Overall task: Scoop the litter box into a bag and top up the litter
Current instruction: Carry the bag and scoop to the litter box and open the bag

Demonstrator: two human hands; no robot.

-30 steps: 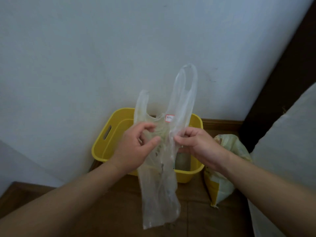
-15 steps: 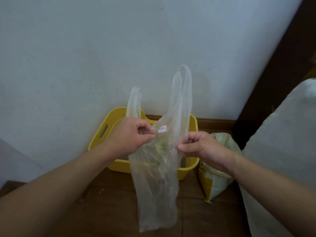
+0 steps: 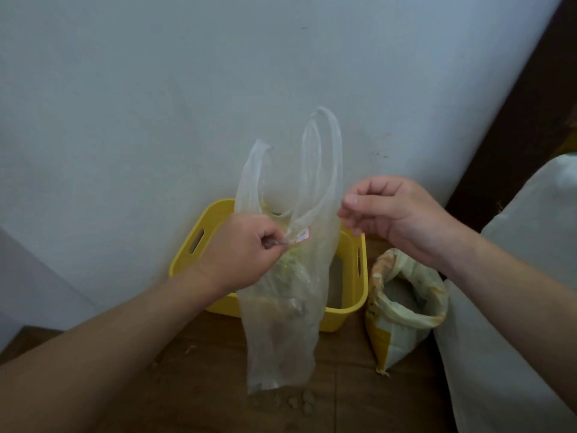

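Now left hand (image 3: 243, 254) pinches plastic bag (image 3: 281, 326); right hand (image 3: 390, 214) possibly touching edge.

The bag (image 3: 281, 323) is thin, clear plastic film, glossy and crinkled. Behind it, the litter box (image 3: 187, 254) is smooth yellow plastic with a dull sheen. The litter sack (image 3: 393, 339) on the right looks creased and matt, holding coarse grey grains. The floor (image 3: 203, 385) is brown wood; the wall (image 3: 156, 89) is flat paint.
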